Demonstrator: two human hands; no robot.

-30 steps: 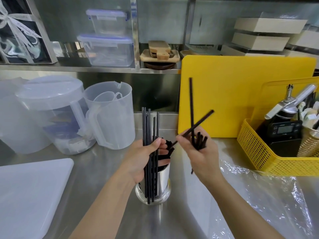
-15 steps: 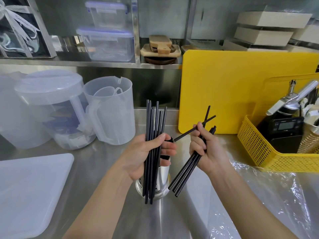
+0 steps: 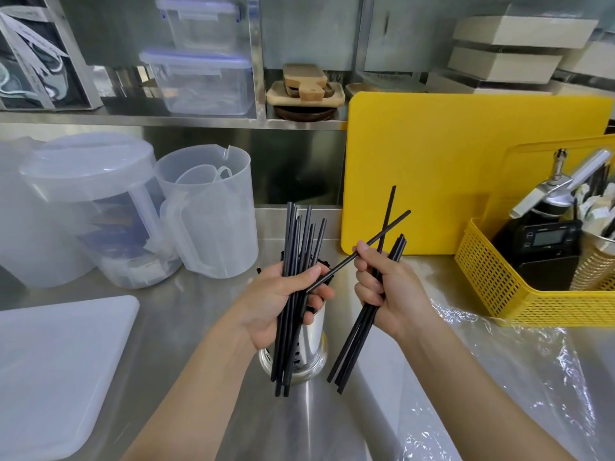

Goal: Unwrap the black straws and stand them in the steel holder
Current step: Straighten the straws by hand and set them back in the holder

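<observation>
Left hand (image 3: 266,304) and right hand (image 3: 396,294) grip black straws (image 3: 293,247) near the steel holder (image 3: 314,337).

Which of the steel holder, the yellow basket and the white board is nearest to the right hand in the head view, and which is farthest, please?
From the right hand:
1. The steel holder, just to its left and lower.
2. The yellow basket, off to its right.
3. The white board, far left on the counter.

I see bright, even light, glare on the steel counter (image 3: 199,327), and wide-angle bending at the edges.
</observation>
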